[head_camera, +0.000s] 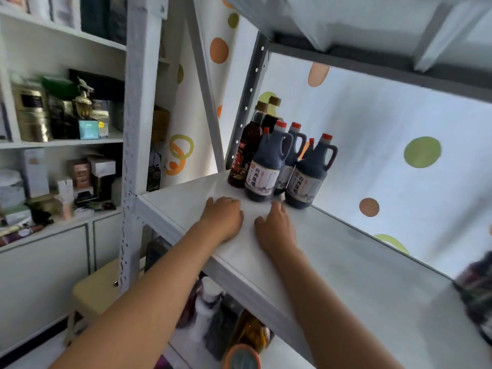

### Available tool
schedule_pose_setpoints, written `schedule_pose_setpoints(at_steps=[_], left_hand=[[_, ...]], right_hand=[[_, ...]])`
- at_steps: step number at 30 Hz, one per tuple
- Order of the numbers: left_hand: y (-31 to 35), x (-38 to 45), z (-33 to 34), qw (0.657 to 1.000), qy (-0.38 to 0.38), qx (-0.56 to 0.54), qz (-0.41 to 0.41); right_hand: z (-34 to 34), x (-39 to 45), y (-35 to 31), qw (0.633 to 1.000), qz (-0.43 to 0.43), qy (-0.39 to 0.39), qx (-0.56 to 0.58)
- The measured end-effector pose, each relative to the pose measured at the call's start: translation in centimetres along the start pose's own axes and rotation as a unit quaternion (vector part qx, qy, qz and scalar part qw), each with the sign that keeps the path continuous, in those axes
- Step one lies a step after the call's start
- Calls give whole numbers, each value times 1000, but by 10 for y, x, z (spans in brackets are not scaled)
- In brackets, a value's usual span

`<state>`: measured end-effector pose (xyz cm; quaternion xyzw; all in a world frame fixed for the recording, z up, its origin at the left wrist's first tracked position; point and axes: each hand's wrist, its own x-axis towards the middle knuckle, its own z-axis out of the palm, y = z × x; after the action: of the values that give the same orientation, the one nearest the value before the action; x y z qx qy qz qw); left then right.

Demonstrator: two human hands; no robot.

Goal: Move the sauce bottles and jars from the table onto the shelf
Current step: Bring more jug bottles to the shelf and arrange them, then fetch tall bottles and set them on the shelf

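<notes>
The white metal shelf [332, 251] is filling most of the view, and both hands are resting on its board near the front edge, empty: the left hand [222, 218] is lying with loosely bent fingers at about 7 o'clock from the bottle cluster, the right hand [275, 226] just beside it at 6 o'clock, its grip relaxed and its fingertips close to the nearest jug. The task's things already here are standing at the back left corner: two front vinegar jugs [266, 166] [310, 175] with red caps and handles, more jugs behind them, and a taller dark sauce bottle [246, 153] at 10 o'clock from them. Judging by this, a placement looks just finished; doing it well would mean checking the jugs are standing upright and packed back, leaving bare board at 3 o'clock for the next load. The worktop is not showing at all. A dark blurred object [476, 288] at the right edge is cut off, and the lower shelf's contents [239, 323] are too smeared to name.
</notes>
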<state>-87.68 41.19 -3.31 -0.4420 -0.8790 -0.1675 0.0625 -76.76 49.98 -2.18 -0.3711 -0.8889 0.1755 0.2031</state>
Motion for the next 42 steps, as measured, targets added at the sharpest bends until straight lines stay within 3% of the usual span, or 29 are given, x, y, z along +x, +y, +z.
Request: schedule_pose_setpoints(at_steps=[4, 8, 10, 15, 21, 27, 35, 38, 40, 42], left_hand=[[-6, -48, -17, 999, -32, 2, 8], [-2, -114, -23, 1000, 25, -13, 7], [5, -154, -22, 999, 25, 33, -2], [37, -261, -13, 988, 39, 104, -109], [70, -418, 8, 949, 62, 160, -263], [69, -588, -12, 904, 43, 179, -385], [95, -836, -65, 818, 97, 199, -531], [121, -947, -79, 762, 137, 199, -601], [130, -990, -87, 735, 166, 186, -631], [157, -1061, -91, 686, 172, 180, -684]], right_hand=[[-11, -49, -8, 992, -62, -80, -76], [-23, -101, -13, 972, -146, -147, -113], [-28, -129, -10, 950, -214, -163, -159], [-24, -213, 16, 921, -348, -104, -143], [7, -333, 18, 875, -451, -161, -71], [13, -467, -22, 788, -582, -204, -13], [2, -683, -76, 667, -689, -278, 57], [-6, -797, -98, 587, -747, -301, 81], [-10, -845, -106, 559, -766, -303, 94], [-18, -923, -108, 504, -796, -318, 103]])
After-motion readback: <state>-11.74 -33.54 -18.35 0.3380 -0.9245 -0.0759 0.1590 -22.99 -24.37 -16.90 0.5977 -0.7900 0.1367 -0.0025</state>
